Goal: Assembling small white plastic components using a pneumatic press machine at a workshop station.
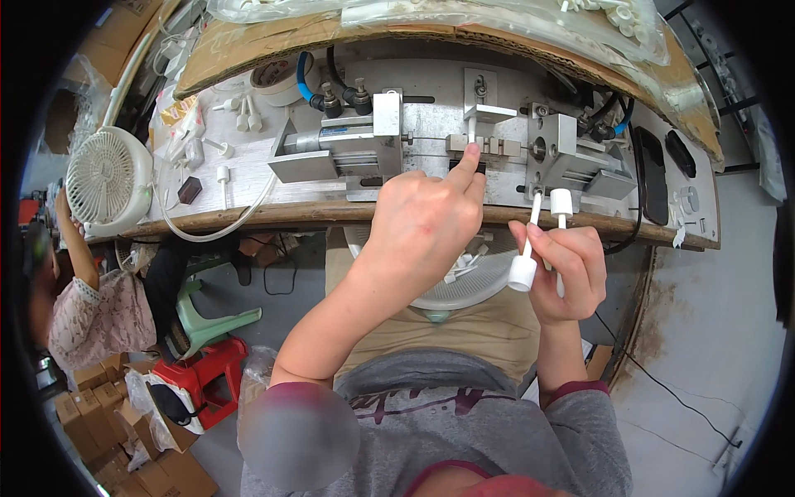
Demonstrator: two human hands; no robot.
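Note:
My left hand (426, 217) reaches over the bench with its index finger stretched out and the other fingers bent. That fingertip touches, or is right at, a small white part (472, 128) standing at the metal holding block (503, 147) of a bench fixture. My right hand (573, 269), at the bench's front edge, grips two white plastic stemmed pieces. One white piece (522, 271) has its cylindrical head down and its thin stem up; the other white piece (561, 202) has its head up. My left thumb is hidden.
Pneumatic cylinders (339, 145) (588, 161) flank the block. A white fan (109, 180) and tape roll (277, 79) are at left, a phone (652, 178) at right. Cardboard (331, 54) overhangs the bench. A ribbed round container (493, 286) holds white pieces. Another person (103, 319) sits left.

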